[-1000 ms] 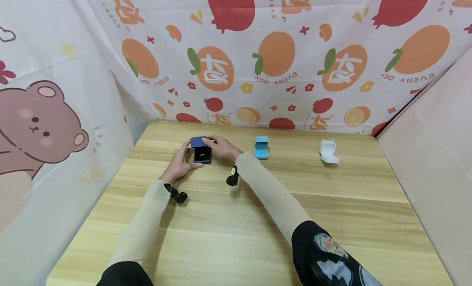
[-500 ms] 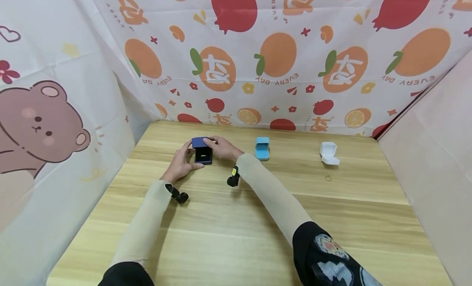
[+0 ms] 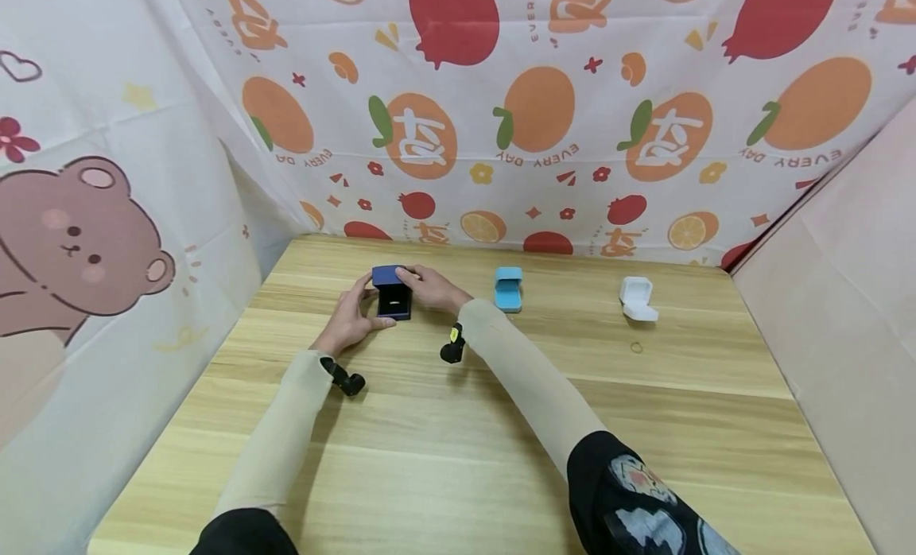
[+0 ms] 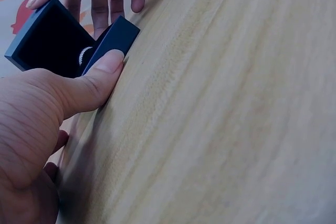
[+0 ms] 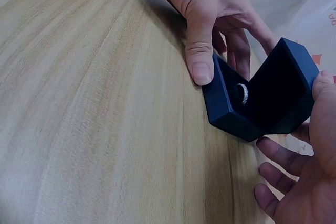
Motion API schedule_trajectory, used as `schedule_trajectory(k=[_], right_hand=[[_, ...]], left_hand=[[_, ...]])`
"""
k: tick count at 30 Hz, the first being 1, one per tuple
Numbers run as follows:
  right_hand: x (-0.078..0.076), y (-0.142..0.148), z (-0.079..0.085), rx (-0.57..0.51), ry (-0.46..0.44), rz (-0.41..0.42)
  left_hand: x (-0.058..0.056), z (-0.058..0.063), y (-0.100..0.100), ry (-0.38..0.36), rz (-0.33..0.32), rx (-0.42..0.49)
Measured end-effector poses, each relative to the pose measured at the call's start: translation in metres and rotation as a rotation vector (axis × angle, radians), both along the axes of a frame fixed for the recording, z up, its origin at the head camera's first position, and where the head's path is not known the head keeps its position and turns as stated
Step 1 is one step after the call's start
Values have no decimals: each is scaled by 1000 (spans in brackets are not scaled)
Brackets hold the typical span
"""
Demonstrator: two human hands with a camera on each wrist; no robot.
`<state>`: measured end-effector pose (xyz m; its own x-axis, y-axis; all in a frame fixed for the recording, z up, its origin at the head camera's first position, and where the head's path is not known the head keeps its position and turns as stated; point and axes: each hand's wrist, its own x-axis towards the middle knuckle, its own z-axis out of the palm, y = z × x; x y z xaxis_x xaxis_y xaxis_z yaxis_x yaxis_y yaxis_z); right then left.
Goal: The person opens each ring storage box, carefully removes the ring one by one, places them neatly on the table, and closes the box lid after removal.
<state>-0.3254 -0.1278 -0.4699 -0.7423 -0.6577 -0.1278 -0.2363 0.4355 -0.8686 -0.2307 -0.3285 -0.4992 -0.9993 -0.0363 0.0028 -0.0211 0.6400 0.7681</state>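
A dark blue ring box (image 3: 391,277) stands with its lid raised near the back left of the table. Inside it, a ring set with small sparkling stones (image 5: 243,94) sits upright in the dark slot. My left hand (image 3: 348,320) grips the base from the left, its thumb (image 4: 109,61) pressed on the front face. From the right, my right hand (image 3: 438,289) holds the lid, with the thumb at its edge and some fingers behind. In the right wrist view, several right fingers (image 5: 281,156) are beside the box near the hinge.
To the right, a light blue ring box (image 3: 508,291) stands with its lid up. Farther right is an opened white ring box (image 3: 637,297), and a thin loose ring (image 3: 636,347) lies in front of it. A printed cloth (image 3: 458,197) hangs behind the wooden table (image 3: 444,452).
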Motion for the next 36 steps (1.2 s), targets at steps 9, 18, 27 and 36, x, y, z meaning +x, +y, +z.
schedule_trajectory(k=[9, 18, 27, 36], right_hand=[[0, 1, 0, 7, 10, 4], [1, 2, -1, 50, 17, 5], [3, 2, -5, 52, 5, -12], [2, 8, 6, -1, 6, -29]], left_hand=[[0, 1, 0, -4, -1, 19], [-2, -2, 0, -11, -2, 16], [0, -3, 1, -16, 1, 14], [-4, -5, -2, 5, -14, 33]])
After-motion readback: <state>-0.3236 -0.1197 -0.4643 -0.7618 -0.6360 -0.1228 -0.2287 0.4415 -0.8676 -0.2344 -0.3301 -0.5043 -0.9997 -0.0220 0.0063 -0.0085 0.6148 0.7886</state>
